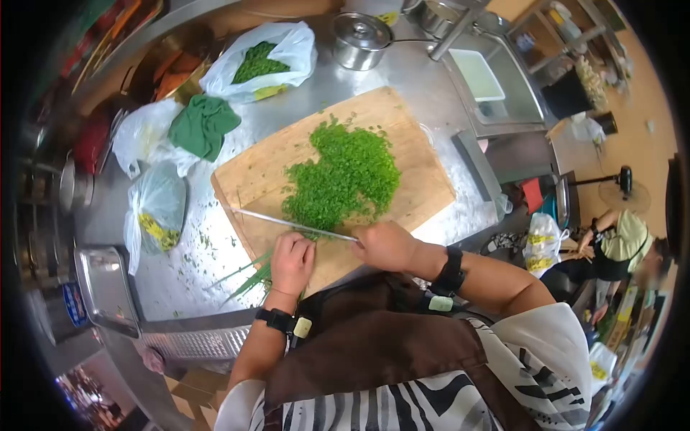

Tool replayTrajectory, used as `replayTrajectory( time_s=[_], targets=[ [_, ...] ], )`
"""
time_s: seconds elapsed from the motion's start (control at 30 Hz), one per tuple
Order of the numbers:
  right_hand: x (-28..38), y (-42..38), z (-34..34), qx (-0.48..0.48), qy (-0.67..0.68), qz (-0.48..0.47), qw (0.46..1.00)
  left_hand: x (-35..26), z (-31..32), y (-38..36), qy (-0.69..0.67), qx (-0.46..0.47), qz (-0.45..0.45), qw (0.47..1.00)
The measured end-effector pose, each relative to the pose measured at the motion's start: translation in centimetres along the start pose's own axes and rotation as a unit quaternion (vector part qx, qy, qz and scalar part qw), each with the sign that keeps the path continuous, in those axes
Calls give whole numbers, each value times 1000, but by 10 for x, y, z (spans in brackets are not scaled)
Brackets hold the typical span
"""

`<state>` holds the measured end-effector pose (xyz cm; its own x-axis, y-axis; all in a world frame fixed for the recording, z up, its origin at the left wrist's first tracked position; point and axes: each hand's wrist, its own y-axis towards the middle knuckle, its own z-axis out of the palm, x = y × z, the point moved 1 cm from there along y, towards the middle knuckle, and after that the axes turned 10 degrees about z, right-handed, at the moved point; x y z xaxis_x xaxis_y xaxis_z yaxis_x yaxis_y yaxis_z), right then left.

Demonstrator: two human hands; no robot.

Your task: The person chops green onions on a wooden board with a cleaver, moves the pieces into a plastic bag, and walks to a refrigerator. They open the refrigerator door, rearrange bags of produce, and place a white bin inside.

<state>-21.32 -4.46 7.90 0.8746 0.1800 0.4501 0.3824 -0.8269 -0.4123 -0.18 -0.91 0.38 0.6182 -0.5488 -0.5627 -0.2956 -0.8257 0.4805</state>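
My right hand (384, 246) is closed round the handle of a knife (287, 223), whose long thin blade points left across the near part of a wooden cutting board (424, 172). Just on the near side of the blade, my left hand (293, 260) has its fingers curled down on a bunch of green onions (251, 281). The long green stalks stick out to the left, past the board's edge. Beyond the blade lies a large heap of finely chopped green onions (345, 172). The handle itself is hidden in my fist.
An open plastic bag (291, 42) of chopped greens stands behind the board, near a lidded pot (361, 43). A green cloth (205, 127), a tied plastic bag (159, 201) and a metal tray (108, 287) lie left. A sink (514, 79) is at right; another person (625, 241) is farther right.
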Motion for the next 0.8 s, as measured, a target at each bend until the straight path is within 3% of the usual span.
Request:
replayTrajectory(
  time_s=[0.2,0.27,0.33,0.43,0.47,0.63,0.8],
  targets=[
    [-44,-6,-26,-55,30,78,995,7,26,31,-1,-23,32,999],
    [-38,11,-2,-77,61,87,991,33,25,32,-13,-13,-13,1000],
    [-34,31,30,-66,93,103,988,56,20,24,14,-19,33,999],
    [-14,42,54,-70,91,92,989,81,15,3,4,12,40,999],
    [-15,42,53,-78,102,84,988,79,16,3,-11,31,9,999],
    [-7,24,42,-146,136,75,977,65,6,17,-1,72,31,997],
    [-1,35,67,-100,111,78,986,77,-2,5,-70,71,-28,995]
  ],
)
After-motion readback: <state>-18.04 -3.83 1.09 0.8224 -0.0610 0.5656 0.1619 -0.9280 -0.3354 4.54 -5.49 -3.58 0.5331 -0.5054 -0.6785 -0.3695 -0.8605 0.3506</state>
